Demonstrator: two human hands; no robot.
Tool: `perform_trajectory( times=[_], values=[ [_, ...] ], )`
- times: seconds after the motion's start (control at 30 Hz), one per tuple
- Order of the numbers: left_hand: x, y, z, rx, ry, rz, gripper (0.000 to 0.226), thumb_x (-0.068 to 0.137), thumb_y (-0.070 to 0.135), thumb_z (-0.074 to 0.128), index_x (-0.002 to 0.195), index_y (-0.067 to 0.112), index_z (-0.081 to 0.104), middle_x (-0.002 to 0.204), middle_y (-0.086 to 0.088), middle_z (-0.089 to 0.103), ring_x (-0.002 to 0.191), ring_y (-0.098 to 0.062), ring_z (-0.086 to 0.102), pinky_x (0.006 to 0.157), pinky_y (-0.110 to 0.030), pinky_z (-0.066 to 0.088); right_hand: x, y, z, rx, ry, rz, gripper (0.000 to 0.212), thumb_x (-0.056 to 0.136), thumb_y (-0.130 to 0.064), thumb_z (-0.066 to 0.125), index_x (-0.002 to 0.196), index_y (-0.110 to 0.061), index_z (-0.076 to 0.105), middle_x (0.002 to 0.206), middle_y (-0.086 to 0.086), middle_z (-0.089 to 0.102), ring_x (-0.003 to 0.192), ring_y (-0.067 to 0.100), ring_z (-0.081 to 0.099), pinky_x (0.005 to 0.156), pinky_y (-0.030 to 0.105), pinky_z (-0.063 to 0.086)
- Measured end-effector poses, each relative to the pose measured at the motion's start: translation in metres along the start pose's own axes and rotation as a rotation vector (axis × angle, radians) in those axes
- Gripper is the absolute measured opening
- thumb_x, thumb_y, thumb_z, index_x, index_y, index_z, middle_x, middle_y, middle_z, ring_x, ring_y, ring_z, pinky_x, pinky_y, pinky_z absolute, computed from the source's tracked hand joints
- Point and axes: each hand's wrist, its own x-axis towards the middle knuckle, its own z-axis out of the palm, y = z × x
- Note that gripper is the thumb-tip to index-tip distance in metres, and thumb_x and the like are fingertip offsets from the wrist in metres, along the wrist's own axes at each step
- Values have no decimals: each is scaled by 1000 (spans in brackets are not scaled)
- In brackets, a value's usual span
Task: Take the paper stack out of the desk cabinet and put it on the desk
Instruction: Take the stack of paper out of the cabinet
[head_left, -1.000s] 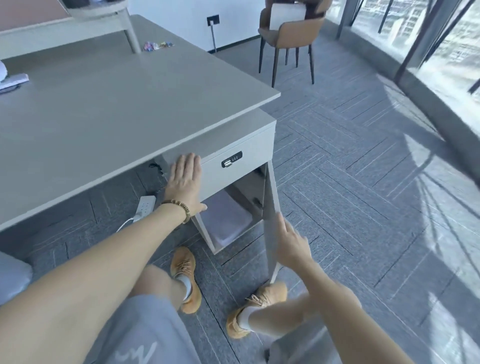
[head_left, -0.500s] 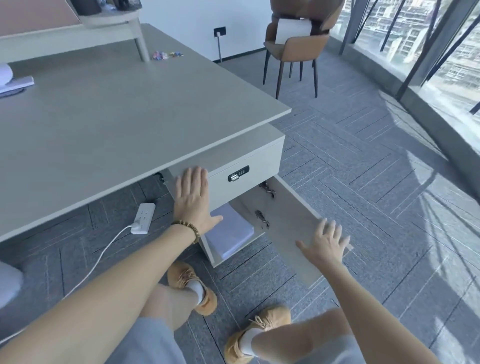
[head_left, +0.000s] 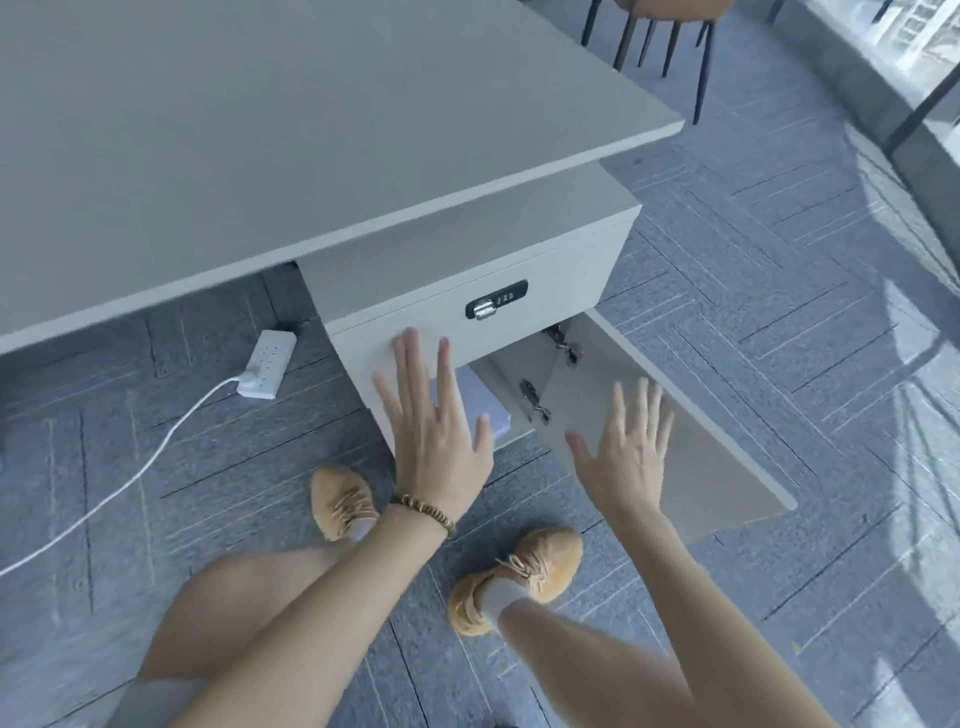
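Observation:
The grey desk (head_left: 260, 156) fills the upper left, and its cabinet (head_left: 467, 270) hangs under the right corner. The cabinet door (head_left: 675, 426) is swung wide open to the right. Inside the lower compartment lies the white paper stack (head_left: 483, 405), partly hidden behind my left hand. My left hand (head_left: 434, 431) is spread open in front of the compartment opening, just below the drawer front. My right hand (head_left: 628, 452) is also open with fingers apart, hovering over the inner face of the door. Neither hand holds anything.
A drawer front with a combination lock (head_left: 496, 306) sits above the compartment. A white power strip (head_left: 267, 364) with its cable lies on the carpet under the desk. My two tan shoes (head_left: 519, 571) stand before the cabinet. Chair legs (head_left: 670, 36) show at the back.
The door has swung fully open. My right hand has left its edge and moved in toward the compartment; my left hand slid down from the drawer front. The view has moved closer and lower.

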Motion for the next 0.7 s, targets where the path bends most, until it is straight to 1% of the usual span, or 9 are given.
perform_trajectory(
  times=[0.1, 0.17, 0.2, 0.27, 0.33, 0.47, 0.57, 0.63, 0.7],
  values=[
    [-28, -16, 62, -85, -157, -110, 77, 84, 26, 65, 147, 1, 28, 158, -27, 21, 149, -40, 16, 116, -59, 26, 9, -24, 42, 129, -117, -112, 71, 96, -47, 52, 152, -8, 35, 162, 18, 31, 151, 35, 27, 124, 49, 20],
    [-39, -36, 102, -123, -264, -204, 74, 85, 22, 67, 146, 0, 32, 155, -26, 30, 147, -39, 25, 114, -54, 34, 18, -34, 75, 214, -241, -94, 68, 96, -44, 55, 151, -8, 36, 158, 16, 37, 141, 38, 43, 114, 48, 36],
    [-41, -46, 121, -133, -320, -251, 73, 87, 22, 65, 148, 1, 30, 155, -24, 30, 147, -36, 25, 116, -50, 32, 23, -37, 91, 235, -300, -80, 69, 96, -44, 55, 151, -8, 36, 156, 15, 39, 137, 39, 47, 110, 47, 40],
    [-41, -66, 156, -178, -419, -345, 71, 92, 24, 60, 150, 3, 25, 157, -18, 29, 149, -29, 23, 120, -39, 27, 34, -39, 123, 243, -399, -68, 71, 96, -46, 55, 152, -8, 34, 155, 14, 41, 135, 37, 49, 109, 46, 41],
    [-38, -82, 187, -241, -484, -428, 71, 92, 24, 59, 151, 3, 23, 156, -16, 31, 147, -26, 27, 117, -34, 29, 47, -40, 150, 258, -480, -60, 74, 96, -50, 53, 153, -8, 32, 155, 14, 42, 137, 33, 48, 110, 46, 41],
    [-31, -103, 239, -281, -641, -505, 77, 92, 25, 58, 153, 8, 15, 157, -11, 28, 145, -23, 31, 113, -35, 35, 72, -39, 204, 297, -585, -39, 77, 96, -53, 50, 156, -11, 26, 160, 12, 35, 144, 31, 41, 114, 49, 39],
    [-25, -113, 269, -323, -675, -634, 84, 89, 28, 62, 154, 12, 12, 158, -11, 26, 143, -24, 32, 111, -36, 35, 89, -39, 240, 339, -635, -6, 80, 94, -54, 51, 157, -13, 25, 162, 10, 32, 147, 29, 36, 117, 51, 37],
    [-20, -119, 286, -377, -668, -753, 87, 86, 27, 65, 154, 13, 12, 156, -11, 28, 139, -26, 37, 99, -31, 40, 99, -40, 260, 334, -648, 3, 81, 93, -53, 52, 157, -12, 24, 162, 9, 32, 147, 29, 35, 118, 50, 36],
    [-17, -128, 300, -407, -670, -830, 88, 84, 25, 68, 153, 12, 14, 153, -12, 32, 134, -28, 42, 88, -26, 39, 108, -41, 279, 328, -663, -3, 82, 93, -51, 54, 157, -11, 23, 162, 10, 31, 149, 28, 33, 119, 48, 34]
  ],
)
